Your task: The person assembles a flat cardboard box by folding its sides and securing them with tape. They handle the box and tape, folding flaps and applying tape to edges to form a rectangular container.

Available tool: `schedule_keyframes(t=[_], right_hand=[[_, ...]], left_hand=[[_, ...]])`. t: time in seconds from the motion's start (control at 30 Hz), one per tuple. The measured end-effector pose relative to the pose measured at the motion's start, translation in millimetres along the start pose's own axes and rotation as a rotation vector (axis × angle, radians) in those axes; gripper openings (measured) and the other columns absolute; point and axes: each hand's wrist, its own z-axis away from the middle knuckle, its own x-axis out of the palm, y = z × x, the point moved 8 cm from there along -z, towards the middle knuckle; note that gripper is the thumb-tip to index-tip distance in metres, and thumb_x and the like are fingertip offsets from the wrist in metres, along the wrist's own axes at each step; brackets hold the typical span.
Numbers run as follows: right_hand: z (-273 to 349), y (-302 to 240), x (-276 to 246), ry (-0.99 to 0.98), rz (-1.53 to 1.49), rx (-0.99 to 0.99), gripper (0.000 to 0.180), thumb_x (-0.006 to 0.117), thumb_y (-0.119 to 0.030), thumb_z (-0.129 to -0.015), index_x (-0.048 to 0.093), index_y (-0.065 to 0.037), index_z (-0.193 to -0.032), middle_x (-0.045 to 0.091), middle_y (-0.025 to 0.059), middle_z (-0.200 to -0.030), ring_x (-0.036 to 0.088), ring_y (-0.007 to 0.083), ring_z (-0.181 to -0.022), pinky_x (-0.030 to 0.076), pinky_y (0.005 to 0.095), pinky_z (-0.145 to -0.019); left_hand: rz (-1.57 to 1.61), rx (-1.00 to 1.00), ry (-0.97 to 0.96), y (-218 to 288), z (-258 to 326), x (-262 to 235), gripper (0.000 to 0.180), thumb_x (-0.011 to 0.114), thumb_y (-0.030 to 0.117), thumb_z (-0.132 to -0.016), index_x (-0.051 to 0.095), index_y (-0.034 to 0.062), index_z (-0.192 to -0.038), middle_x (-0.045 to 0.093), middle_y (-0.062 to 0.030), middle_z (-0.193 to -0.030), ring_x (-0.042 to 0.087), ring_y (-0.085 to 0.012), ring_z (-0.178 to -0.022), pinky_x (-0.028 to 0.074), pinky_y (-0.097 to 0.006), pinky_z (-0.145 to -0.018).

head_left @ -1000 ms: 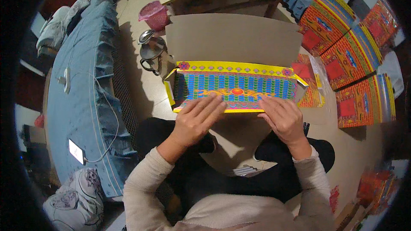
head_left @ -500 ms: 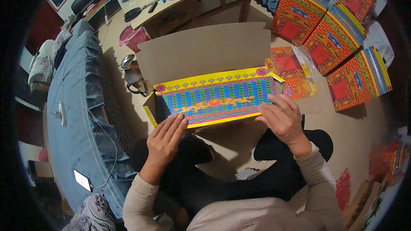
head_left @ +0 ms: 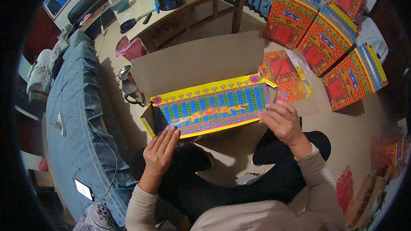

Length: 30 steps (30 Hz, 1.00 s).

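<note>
A folded cardboard piece lies across in front of my knees, its panel printed with blue and green stripes, an orange dragon-like pattern and yellow edges. Behind it rises a plain grey-brown cardboard flap. Small side flaps stand up at both ends. My left hand grips the near edge at the left, fingers together on top and thumb hidden. At the near right corner my right hand holds the edge between bent fingers and thumb.
Three brick-patterned printed cardboard boxes stand at the right, with flat printed sheets in clear plastic beside them. A metal kettle-like vessel and pink basket are left. Beyond stands a table; a blue-covered couch runs along the left.
The whole view has shifted slightly, so the cardboard sits a little lower in the picture. Both hands stay at its near edge; my right fingers are drawn closer together.
</note>
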Motion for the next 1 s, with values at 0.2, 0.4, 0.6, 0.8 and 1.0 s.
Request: schedule_keyframes(t=[0.2, 0.4, 0.6, 0.8, 1.0], right_hand=[[-15.5, 7.7, -20.2, 0.060, -0.178, 0.062, 0.019, 0.077, -0.018, -0.084, 0.076, -0.010, -0.102, 0.073, 0.0027, -0.100, 0.065, 0.0230, -0.111, 0.044, 0.0425, -0.105], [-83.2, 67.3, -9.9, 0.009, -0.177, 0.477, 0.028, 0.077, -0.025, -0.085, 0.073, -0.005, -0.104, 0.069, 0.0125, -0.098, 0.062, 0.0322, -0.104, 0.047, 0.0460, -0.094], [-92.6, 86.6, 33.2, -0.370, -0.458, 0.640, 0.021, 0.071, -0.022, -0.088, 0.069, -0.004, -0.099, 0.069, 0.0153, -0.101, 0.063, 0.0320, -0.097, 0.049, 0.0435, -0.088], [-78.0, 84.8, 29.6, -0.189, -0.971, 0.663, 0.011, 0.067, -0.011, -0.094, 0.062, -0.003, -0.100, 0.067, 0.0052, -0.096, 0.063, 0.0142, -0.095, 0.049, 0.0302, -0.085], [-53.7, 88.6, 2.8, 0.129, -1.243, 0.558, 0.007, 0.067, -0.007, -0.099, 0.062, -0.005, -0.104, 0.067, 0.0029, -0.102, 0.064, 0.0114, -0.099, 0.051, 0.0287, -0.090]], left_hand=[[0.012, 0.025, -0.007, 2.1, 3.7, -0.6, 0.031, 0.063, 0.004, -0.093, 0.072, 0.0053, -0.123, 0.073, -0.0118, -0.125, 0.071, -0.0242, -0.118, 0.056, -0.035, -0.092], [0.030, 0.007, 0.006, 9.0, 4.4, -6.9, 0.033, 0.064, 0.004, -0.093, 0.071, 0.0056, -0.125, 0.072, -0.0116, -0.129, 0.069, -0.0248, -0.121, 0.055, -0.037, -0.097], [0.059, -0.050, 0.082, 4.3, 10.5, -9.4, 0.035, 0.065, 0.003, -0.092, 0.071, 0.0077, -0.127, 0.069, -0.0126, -0.133, 0.065, -0.0286, -0.126, 0.053, -0.040, -0.103], [0.320, -0.235, 0.279, -18.2, 28.9, -11.0, 0.050, 0.069, -0.002, -0.089, 0.060, 0.0047, -0.137, 0.063, -0.0227, -0.140, 0.065, -0.0367, -0.125, 0.052, -0.041, -0.103], [0.697, -0.447, 0.466, -38.1, 35.0, -4.1, 0.060, 0.060, -0.007, -0.094, 0.040, 0.0032, -0.150, 0.045, -0.0244, -0.155, 0.060, -0.0329, -0.129, 0.051, -0.042, -0.104]])
